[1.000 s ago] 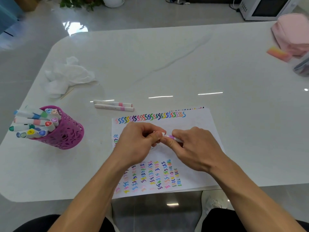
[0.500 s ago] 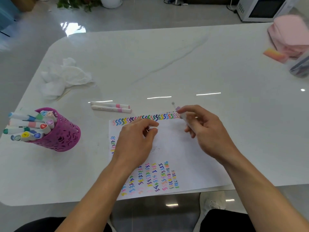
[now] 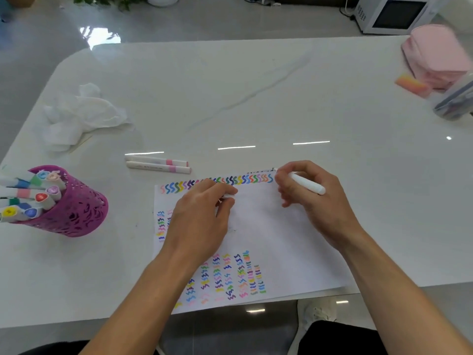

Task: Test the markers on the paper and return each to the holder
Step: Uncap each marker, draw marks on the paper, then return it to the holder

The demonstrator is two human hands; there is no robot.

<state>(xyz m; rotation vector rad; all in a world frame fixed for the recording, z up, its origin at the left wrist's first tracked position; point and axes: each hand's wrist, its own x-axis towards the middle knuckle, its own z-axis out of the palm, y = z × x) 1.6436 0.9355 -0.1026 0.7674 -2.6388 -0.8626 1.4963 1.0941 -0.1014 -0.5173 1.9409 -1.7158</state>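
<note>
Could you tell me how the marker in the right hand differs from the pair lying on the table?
The held marker sits tilted in the right hand at the paper's corner; the pair lies flat, untouched. The pair shows pink bands; the held marker shows none. Both are white-bodied.

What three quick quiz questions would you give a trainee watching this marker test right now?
1. True or false: the right hand holds a marker.
2. How many loose markers lie on the table beyond the paper?
3. The holder sits: A) left of the paper, B) right of it, C) on it.
Key: 1 true; 2 two; 3 A.
</note>
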